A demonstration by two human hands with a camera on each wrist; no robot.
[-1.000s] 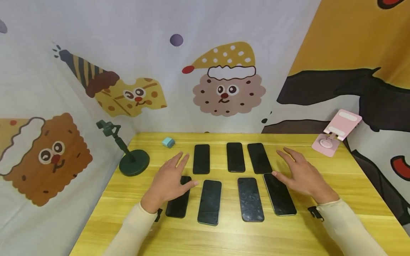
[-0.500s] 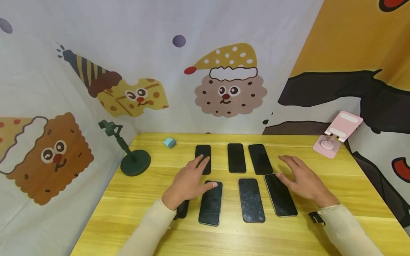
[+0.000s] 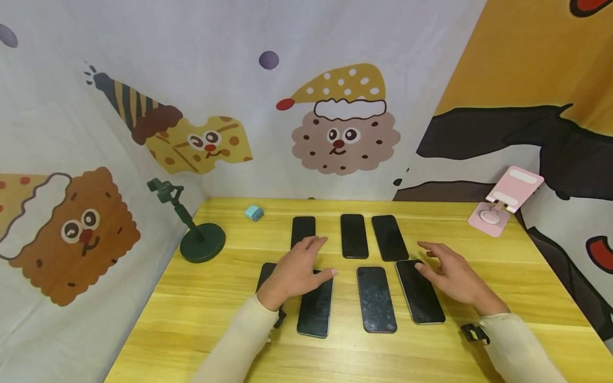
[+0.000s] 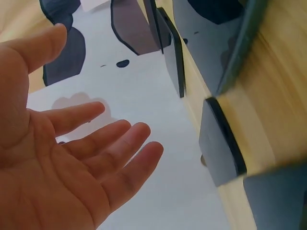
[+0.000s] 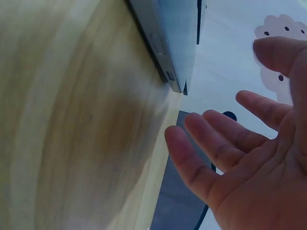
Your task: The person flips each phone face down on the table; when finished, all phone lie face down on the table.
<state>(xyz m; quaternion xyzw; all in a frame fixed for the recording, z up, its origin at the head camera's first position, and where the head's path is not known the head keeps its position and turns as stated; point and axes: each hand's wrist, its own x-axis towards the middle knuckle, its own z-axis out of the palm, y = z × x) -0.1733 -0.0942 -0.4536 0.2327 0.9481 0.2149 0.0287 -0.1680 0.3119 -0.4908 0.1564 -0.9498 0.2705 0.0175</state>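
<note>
Several dark smartphones lie face up in two rows on the wooden table. My left hand (image 3: 295,271), fingers relaxed and holding nothing, hovers over the front-left phones; it partly hides the front phone (image 3: 316,306), the far-left phone (image 3: 265,275) and the back-left phone (image 3: 303,229). In the left wrist view its palm (image 4: 48,163) shows bare, with a phone (image 4: 220,143) beyond the fingertips. My right hand (image 3: 455,279) hangs loosely beside the front-right phone (image 3: 420,292), thumb overlapping its upper edge. Two more phones stand behind, a back-middle phone (image 3: 354,236) and a back-right phone (image 3: 390,238); a smudged phone (image 3: 376,299) lies front-centre.
A green stand (image 3: 202,243) with a round base is at the left, near a small blue charger plug (image 3: 254,213). At the back right stands a pink phone stand (image 3: 503,199). A printed cloth (image 3: 230,48) hangs behind the wooden table (image 3: 364,359).
My left hand has moved right, from over the far-left phone to over the phone beside it. My right hand has lowered slightly, staying by the front-right phone. The phones lie where they were.
</note>
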